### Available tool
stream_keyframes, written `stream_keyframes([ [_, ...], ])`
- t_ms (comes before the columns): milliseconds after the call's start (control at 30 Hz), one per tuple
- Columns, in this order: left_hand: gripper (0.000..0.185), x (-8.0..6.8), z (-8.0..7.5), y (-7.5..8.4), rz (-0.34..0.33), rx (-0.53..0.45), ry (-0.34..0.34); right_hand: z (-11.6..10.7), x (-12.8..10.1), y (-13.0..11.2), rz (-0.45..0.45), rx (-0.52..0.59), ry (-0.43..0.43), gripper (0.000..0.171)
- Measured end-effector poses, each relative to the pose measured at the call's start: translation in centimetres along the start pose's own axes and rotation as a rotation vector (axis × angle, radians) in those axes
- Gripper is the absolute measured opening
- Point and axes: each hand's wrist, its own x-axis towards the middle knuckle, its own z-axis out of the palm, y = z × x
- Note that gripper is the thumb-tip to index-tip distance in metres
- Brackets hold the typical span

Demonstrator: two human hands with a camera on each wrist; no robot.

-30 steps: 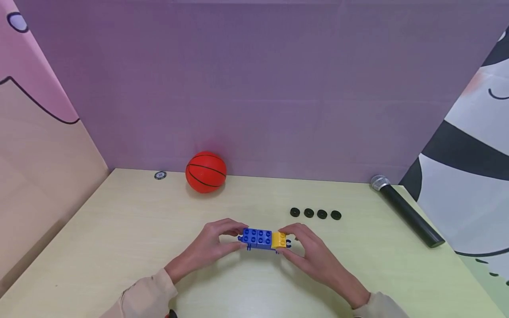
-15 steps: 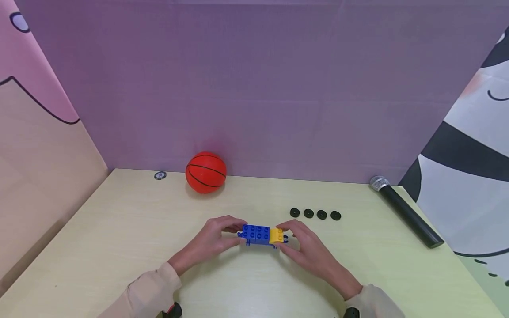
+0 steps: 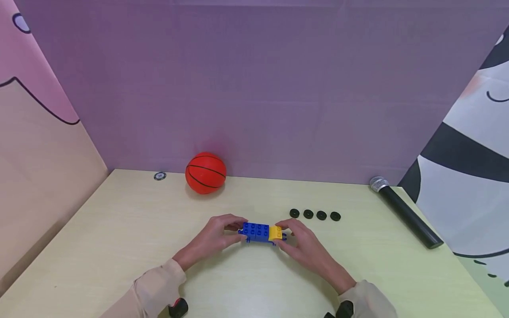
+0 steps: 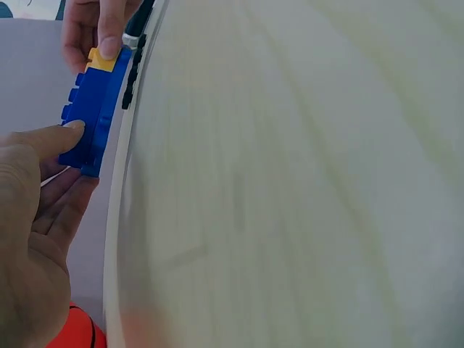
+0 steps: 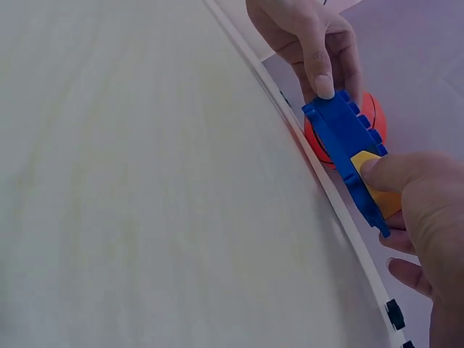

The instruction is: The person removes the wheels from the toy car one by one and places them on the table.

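Purple backdrop panels rise behind a pale yellow-green wooden tabletop (image 3: 119, 238), with a pink-and-beige printed panel on the left and a black-and-white printed one on the right. Near the middle of the table sits one blue studded plastic brick assembly (image 3: 256, 232), with one yellow plastic brick (image 3: 275, 232) fixed at its right end. Two hands hold it between them. The left hand (image 3: 216, 232) pinches the blue end, thumb on the near side and curled fingers on the far side. The right hand (image 3: 302, 243) pinches the yellow end the same way; the right wrist view shows its thumb pressed on the yellow piece. From the head view I cannot tell whether the assembly touches the table or is held just above it.

Four small black round discs (image 3: 314, 214) lie in a row just beyond the right hand. One orange rubber basketball (image 3: 205, 172) rests against the back wall, with one small round grey token (image 3: 160, 176) to its left. One black microphone with a silver mesh head (image 3: 405, 211) lies at the far right.
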Motion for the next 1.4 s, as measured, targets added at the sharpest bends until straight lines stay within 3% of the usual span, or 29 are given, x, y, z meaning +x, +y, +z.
stream_keyframes([
  [400, 0.039, 0.2, 0.4, -0.3, -0.017, -0.002, 0.002, 0.6, 0.3, 0.5, 0.045, 0.013, -0.014, 0.04],
  [633, 0.039, 0.3, 0.6, -0.5, -0.025, 0.01, 0.002, 0.8, 0.3, 0.6, 0.023, -0.005, -0.008, 0.041],
  [1400, 0.042, 0.4, 0.8, -0.4, -0.071, 0.097, -0.007, 1.1, 0.4, 0.9, 0.068, 0.017, -0.033, 0.037],
])
